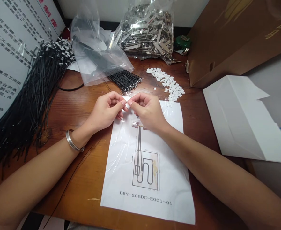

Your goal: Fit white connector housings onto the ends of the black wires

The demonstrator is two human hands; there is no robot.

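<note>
My left hand and my right hand meet fingertip to fingertip above the top of a printed sheet. Each is closed in a pinch of thumb and forefinger. A thin black wire runs up from the table's front edge, passes under my left wrist and leads to my left hand's fingers. Whatever the right fingertips pinch is too small and covered to make out. Just beyond the hands lies a bundle of black wires with bare metal ends. Small white connector housings are scattered to its right.
A large bunch of black wires with white ends hangs at the left by a printed board. Behind are a clear plastic bag and a bag of metal strips. A brown box and folded white card stand right.
</note>
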